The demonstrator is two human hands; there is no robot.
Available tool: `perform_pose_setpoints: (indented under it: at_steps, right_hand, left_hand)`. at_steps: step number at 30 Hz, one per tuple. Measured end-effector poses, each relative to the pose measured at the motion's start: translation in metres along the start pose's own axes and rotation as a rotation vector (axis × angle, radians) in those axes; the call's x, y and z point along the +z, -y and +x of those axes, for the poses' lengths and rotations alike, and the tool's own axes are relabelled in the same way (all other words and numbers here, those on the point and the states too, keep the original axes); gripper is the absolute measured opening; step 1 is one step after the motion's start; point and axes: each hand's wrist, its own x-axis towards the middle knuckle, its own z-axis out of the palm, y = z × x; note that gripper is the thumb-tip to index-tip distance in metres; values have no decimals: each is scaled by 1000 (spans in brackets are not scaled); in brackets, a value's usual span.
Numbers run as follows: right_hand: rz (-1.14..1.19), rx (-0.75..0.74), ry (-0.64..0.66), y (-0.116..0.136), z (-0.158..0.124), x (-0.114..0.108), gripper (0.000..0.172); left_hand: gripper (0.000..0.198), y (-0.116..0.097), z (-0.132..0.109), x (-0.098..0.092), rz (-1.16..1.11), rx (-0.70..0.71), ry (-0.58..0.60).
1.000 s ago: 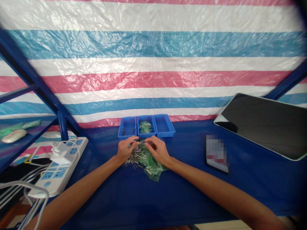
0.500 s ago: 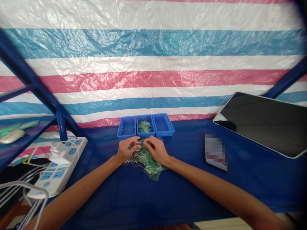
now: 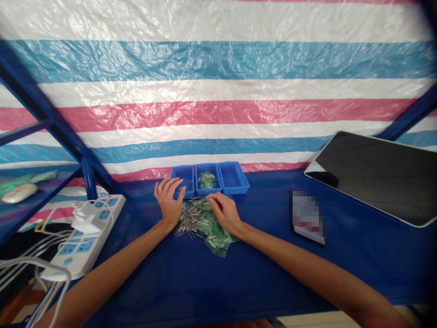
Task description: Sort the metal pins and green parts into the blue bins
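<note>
Metal pins (image 3: 190,219) lie heaped beside green packets (image 3: 214,239) before us. Our left hand (image 3: 169,202) is splayed, empty, near the blue bins (image 3: 209,192); we cannot tell whether our curled right hand (image 3: 225,212) grips anything.

A small work corner; home or workshop, I can't tell.
A striped plastic sheet (image 3: 218,111) hangs at the far side like a wall, with slanted blue metal bars (image 3: 64,137) left and right. On the blue table (image 3: 164,282) sit three small blue bins (image 3: 209,192), with shiny metal sticks (image 3: 191,218) near them and a power strip (image 3: 91,249) at the left.
</note>
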Motion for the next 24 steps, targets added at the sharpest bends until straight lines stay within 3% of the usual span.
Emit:
perform_pose_setpoints:
  at_steps: [10, 12, 16, 18, 20, 22, 24]
  right_hand:
    - [-51, 36, -77, 8, 14, -11, 22]
    - [-118, 32, 15, 10, 24, -20, 19]
    - [-347, 9, 371, 11, 35, -45, 22]
    - [-438, -9, 510, 10, 27, -58, 33]
    - [-463, -50, 626, 8, 10, -67, 53]
    - [-496, -79, 659, 6, -11, -73, 82]
    - [-545, -103, 659, 2, -31, -74, 100]
  left_hand:
    - [14, -4, -3, -5, -178, 78, 120]
    - [16, -7, 2, -9, -241, 114, 228]
    - [21, -15, 18, -17, -268, 217, 547]
    - [23, -19, 24, -24, -202, 247, 740]
    - [28, -22, 24, -34, -142, 251, 860]
    - [43, -22, 18, -44, -97, 298, 958]
    - [72, -20, 8, -52, -54, 344, 1021]
